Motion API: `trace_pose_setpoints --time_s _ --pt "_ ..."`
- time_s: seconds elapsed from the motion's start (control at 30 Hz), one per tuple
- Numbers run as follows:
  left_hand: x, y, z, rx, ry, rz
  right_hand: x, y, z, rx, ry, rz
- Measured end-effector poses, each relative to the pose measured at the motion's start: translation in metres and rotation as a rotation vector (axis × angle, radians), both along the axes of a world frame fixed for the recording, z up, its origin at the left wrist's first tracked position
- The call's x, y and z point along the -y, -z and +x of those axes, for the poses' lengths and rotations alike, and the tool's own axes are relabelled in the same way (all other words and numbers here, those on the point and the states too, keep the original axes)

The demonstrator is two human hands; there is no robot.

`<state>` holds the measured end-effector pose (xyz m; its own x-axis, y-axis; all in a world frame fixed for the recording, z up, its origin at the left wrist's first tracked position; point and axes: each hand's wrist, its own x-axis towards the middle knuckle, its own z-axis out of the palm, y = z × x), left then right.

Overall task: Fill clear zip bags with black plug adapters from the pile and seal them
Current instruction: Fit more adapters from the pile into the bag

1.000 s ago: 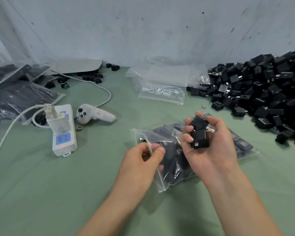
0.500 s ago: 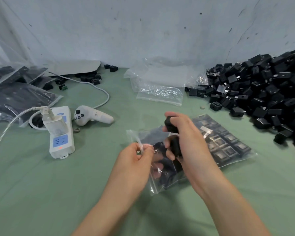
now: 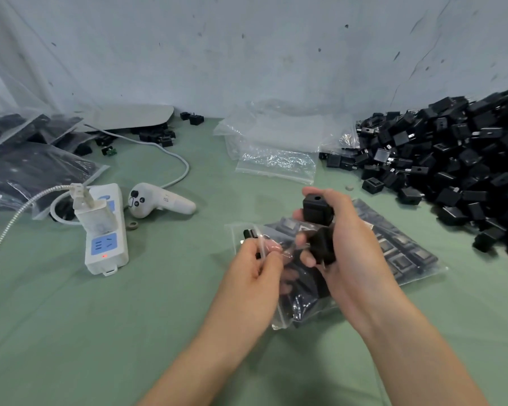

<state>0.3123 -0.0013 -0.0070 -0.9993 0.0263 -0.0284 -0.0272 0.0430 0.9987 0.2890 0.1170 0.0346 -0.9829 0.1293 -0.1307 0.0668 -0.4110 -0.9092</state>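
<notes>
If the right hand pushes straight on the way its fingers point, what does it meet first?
Likely the open mouth of the zip bag, pinched by the left hand. The right hand, gripping two adapters, points left toward it; depth is uncertain.

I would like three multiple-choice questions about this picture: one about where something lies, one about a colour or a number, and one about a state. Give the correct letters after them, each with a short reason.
1. Where does the big pile of black plug adapters lie?
A. On the right side of the table
B. On the left side, next to the power strip
C. Under the white controller

2. How many adapters does the right hand hold?
A. None
B. Two
C. Five

3. What is the state of the zip bag at the hands?
A. Empty and flat
B. Sealed and put aside
C. Partly filled, with its mouth held by the left hand

Answers:
1 A: the pile covers the table's right side, against the wall.
2 B: two black blocks sit in its grip, one above the other.
3 C: adapters show through the plastic, and the left fingers pinch its edge.
</notes>
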Motion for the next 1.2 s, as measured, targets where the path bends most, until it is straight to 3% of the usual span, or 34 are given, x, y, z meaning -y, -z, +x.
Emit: trace_pose_setpoints --time_s 0.13,0.2,0.27,0.33,0.43,0.5,0.63,0.73,0.8,0.9,1.0,1.1,1.13,1.2 --pt "0.002 -0.007 -0.002 0.212 0.049 0.325 0.001 -0.001 0.003 -0.004 0.045 -0.074" --pt "0.013 -0.007 0.003 0.123 -0.068 0.242 0.002 -0.001 0.006 0.024 0.026 -0.202" --pt "0.026 -0.010 0.011 -0.093 -0.285 0.032 0.007 -0.001 0.008 0.039 0.026 -0.302" --pt "0.025 -0.021 0.021 -0.156 -0.314 0.136 0.021 0.000 0.009 0.007 0.030 -0.280" --pt "0.010 -0.028 0.026 0.022 -0.148 0.414 0.057 0.010 0.018 -0.065 -0.016 0.026" --pt "0.011 -0.031 0.027 0.069 -0.161 0.457 0.081 0.020 0.029 -0.204 -0.043 0.285" --pt "0.038 -0.030 0.019 0.143 -0.223 0.610 0.084 0.019 0.033 -0.377 -0.126 0.557" --pt "0.051 -0.020 0.008 0.248 -0.259 0.617 0.058 0.011 0.025 -0.533 0.023 1.050" --pt "0.048 -0.010 0.005 0.305 -0.253 0.596 0.043 0.007 0.025 -0.492 0.059 1.347" --pt "0.037 -0.002 0.000 0.275 -0.224 0.577 0.034 0.012 0.035 -0.307 -0.058 1.670" --pt "0.030 0.001 -0.008 0.237 -0.278 0.572 0.027 0.019 0.046 -0.214 -0.143 1.783" --pt "0.027 0.008 -0.010 0.195 -0.302 0.491 0.024 0.018 0.045 -0.198 -0.137 1.767" --pt "0.026 0.012 -0.009 0.151 -0.286 0.389 0.023 0.017 0.043 -0.184 -0.123 1.731" --pt "0.025 0.019 -0.004 0.021 -0.216 -0.025 0.021 0.015 0.039 -0.157 -0.097 1.646"
